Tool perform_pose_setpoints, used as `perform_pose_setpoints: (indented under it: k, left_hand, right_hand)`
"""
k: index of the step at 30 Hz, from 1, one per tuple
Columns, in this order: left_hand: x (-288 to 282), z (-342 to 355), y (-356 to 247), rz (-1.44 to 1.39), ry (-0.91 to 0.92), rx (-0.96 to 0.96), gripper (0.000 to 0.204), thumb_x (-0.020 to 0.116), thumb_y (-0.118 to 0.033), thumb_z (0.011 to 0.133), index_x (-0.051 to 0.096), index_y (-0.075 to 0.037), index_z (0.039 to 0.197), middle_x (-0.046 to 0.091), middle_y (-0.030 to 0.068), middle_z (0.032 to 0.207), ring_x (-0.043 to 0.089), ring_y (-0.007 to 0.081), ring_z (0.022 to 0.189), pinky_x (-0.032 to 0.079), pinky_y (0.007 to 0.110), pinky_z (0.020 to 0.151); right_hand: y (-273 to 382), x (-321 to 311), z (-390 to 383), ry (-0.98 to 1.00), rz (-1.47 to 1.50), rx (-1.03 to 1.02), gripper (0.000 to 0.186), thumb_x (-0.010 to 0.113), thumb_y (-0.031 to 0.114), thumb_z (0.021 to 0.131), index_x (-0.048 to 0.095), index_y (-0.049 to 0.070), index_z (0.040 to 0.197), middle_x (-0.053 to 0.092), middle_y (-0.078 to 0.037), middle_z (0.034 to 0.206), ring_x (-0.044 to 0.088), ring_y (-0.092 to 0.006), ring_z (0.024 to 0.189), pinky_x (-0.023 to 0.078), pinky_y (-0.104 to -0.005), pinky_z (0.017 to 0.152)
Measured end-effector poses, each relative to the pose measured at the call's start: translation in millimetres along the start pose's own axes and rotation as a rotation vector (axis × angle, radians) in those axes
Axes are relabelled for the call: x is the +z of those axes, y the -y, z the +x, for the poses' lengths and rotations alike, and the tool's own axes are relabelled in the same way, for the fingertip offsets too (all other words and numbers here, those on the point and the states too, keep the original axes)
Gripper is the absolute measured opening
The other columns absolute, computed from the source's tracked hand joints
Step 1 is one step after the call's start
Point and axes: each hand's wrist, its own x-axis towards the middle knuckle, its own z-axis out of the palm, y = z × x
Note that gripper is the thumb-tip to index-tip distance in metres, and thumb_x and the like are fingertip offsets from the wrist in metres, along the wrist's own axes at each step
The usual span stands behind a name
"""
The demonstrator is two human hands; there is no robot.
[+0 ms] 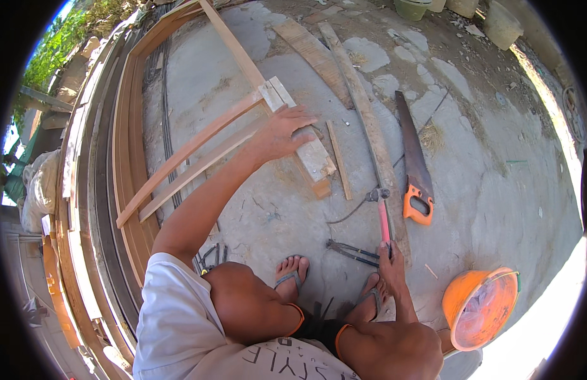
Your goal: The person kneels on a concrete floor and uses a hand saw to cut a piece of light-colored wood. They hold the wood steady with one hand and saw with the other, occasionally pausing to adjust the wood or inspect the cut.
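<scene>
My left hand (282,134) reaches across to a short, pale, weathered wooden block (313,158), its fingers curled over the top and side. The block lies on a reddish-brown timber piece (237,54) of a wooden frame, where two slats meet it. Low on my right, my right hand (392,263) is closed around the pink handle of a hammer (383,218). The hammer's dark head is lifted or resting by a long plank (363,107); I cannot tell which. A pair of pincers (355,251) lies on the ground between my feet and the hammer.
A handsaw (415,149) with an orange handle lies right of the plank. An orange bucket (461,304) stands at the lower right. A thin wood strip (339,161) and a wide board (312,57) lie on the concrete. Long timbers (103,171) are stacked along the left.
</scene>
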Motion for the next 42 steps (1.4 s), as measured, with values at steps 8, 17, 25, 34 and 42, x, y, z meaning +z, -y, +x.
perform_pose_setpoints:
  k: [8,17,25,34,42]
  left_hand:
    - [-29,72,32,-0.05,0.204,-0.305,0.022,0.075,-0.022,0.094,0.074,0.001,0.092,0.069,0.0174,0.075,0.063,0.0326,0.069,0.048,0.047,0.069]
    - [-44,106,18,0.029,0.546,-0.195,0.018,0.079,-0.019,0.088,0.079,-0.001,0.091,0.065,0.0118,0.065,0.063,0.0232,0.063,0.05,0.041,0.065]
    - [-40,107,13,0.106,0.579,-0.284,0.019,0.08,-0.021,0.088,0.082,-0.006,0.099,0.073,0.0166,0.075,0.069,0.0289,0.068,0.053,0.043,0.069]
    - [-41,108,9,0.155,0.604,-0.297,0.024,0.08,-0.025,0.088,0.082,-0.005,0.101,0.075,0.0185,0.082,0.071,0.0293,0.072,0.053,0.043,0.07]
    - [-22,104,11,-0.384,0.469,-0.682,0.057,0.07,-0.061,0.096,0.072,-0.003,0.092,0.069,0.0081,0.081,0.06,0.022,0.074,0.054,0.04,0.079]
  right_hand:
    - [19,7,10,0.019,-0.003,-0.021,0.046,0.056,0.05,0.109,0.059,0.004,0.106,0.046,0.003,0.077,0.044,-0.008,0.069,0.038,-0.0282,0.06]
    - [126,0,44,0.048,0.143,-0.116,0.044,0.054,0.042,0.111,0.062,-0.001,0.109,0.048,-0.001,0.066,0.048,-0.0096,0.052,0.041,-0.0319,0.049]
    - [183,56,108,0.164,0.302,-0.25,0.05,0.045,0.052,0.113,0.055,0.004,0.104,0.041,0.003,0.064,0.042,-0.0076,0.05,0.035,-0.0288,0.045]
    - [178,67,112,0.215,0.416,-0.177,0.047,0.046,0.053,0.112,0.052,0.007,0.106,0.041,0.003,0.064,0.042,-0.008,0.049,0.034,-0.0289,0.045]
    - [147,45,76,0.027,0.35,-0.173,0.042,0.058,0.043,0.109,0.057,0.002,0.102,0.043,0.004,0.069,0.039,-0.0059,0.058,0.033,-0.0296,0.051]
